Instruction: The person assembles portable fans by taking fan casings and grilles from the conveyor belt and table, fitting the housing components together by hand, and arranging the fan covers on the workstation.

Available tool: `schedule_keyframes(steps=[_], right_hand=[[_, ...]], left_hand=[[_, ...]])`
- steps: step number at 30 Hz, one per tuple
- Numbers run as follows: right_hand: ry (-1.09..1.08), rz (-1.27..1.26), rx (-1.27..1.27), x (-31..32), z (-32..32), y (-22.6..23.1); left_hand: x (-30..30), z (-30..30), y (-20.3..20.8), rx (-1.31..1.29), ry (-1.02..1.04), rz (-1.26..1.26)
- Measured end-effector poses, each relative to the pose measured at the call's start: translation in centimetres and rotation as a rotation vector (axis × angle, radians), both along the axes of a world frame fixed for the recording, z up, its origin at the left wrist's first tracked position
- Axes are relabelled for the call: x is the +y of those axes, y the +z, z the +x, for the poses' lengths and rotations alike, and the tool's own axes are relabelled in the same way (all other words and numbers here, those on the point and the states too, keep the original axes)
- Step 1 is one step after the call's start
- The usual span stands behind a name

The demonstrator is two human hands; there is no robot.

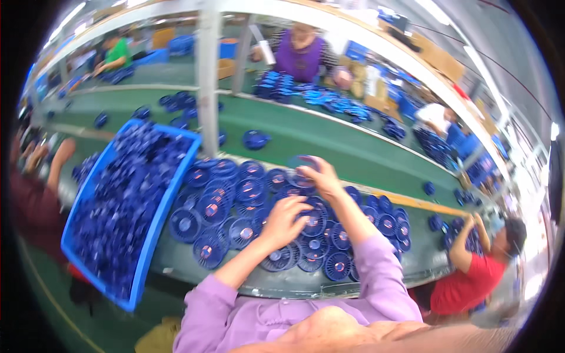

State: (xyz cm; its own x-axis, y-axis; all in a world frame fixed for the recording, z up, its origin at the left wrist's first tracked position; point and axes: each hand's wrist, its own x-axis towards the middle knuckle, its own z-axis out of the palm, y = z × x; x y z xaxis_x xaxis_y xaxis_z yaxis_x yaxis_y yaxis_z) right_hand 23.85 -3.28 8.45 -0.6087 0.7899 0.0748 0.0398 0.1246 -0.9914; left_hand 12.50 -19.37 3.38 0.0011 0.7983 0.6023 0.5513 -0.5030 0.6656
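Note:
My right hand (322, 178) is closed on the rim of a round blue slotted fan cover (299, 167), held up above the far side of the pile. My left hand (285, 222) hangs low over the pile, fingers and thumb apart and pointing right, with nothing visible between them. Around and beneath both hands lie many similar blue round covers (338, 266), overlapping in layers on the dark workbench (424, 250). Several have a reddish or shiny spot at the centre. Slight blur softens the fingers' edges.
At left, a tilted bright-blue crate (154, 238) is heaped with small dark-blue parts. Beyond the bench runs a green conveyor belt (347, 154) carrying a few blue pieces, with a white post (208, 82) rising beside it. Co-workers in purple (299, 59) and red (471, 285) work nearby.

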Motion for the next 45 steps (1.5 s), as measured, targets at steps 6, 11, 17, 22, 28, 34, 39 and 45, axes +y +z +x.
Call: schedule_keyframes(steps=[6, 11, 17, 22, 28, 34, 39, 45], right_hand=[[0.000, 0.048, 0.047, 7.0, -11.7, -5.1], [-0.195, 0.035, 0.024, 10.6, -17.0, -5.4], [-0.491, 0.787, -0.460, 12.6, -19.7, -9.3], [-0.466, 0.862, -0.571, 14.2, -18.3, -10.3], [-0.148, 0.743, -0.829, 11.5, -19.1, -8.9], [-0.085, 0.805, -0.825, 12.6, -15.9, -8.3], [0.192, 0.758, -0.300, 7.4, -13.3, -4.6], [0.559, 0.983, -0.089, -4.2, -7.7, -0.6]], left_hand=[[-4.0, -4.4, -1.6, -0.033, 0.183, -0.054], [-3.5, -4.6, -3.7, -0.065, 0.167, -0.033], [-3.8, -4.8, -3.2, -0.063, 0.169, -0.045], [-3.3, -4.5, -2.6, -0.083, 0.115, -0.035], [-3.5, -4.4, -2.4, -0.084, 0.108, -0.096], [-2.6, -4.3, -2.9, -0.143, 0.085, -0.104], [-2.6, -5.6, -3.4, -1.095, -0.024, -0.310], [-1.6, -7.7, -1.6, -1.818, -0.377, -0.275]])
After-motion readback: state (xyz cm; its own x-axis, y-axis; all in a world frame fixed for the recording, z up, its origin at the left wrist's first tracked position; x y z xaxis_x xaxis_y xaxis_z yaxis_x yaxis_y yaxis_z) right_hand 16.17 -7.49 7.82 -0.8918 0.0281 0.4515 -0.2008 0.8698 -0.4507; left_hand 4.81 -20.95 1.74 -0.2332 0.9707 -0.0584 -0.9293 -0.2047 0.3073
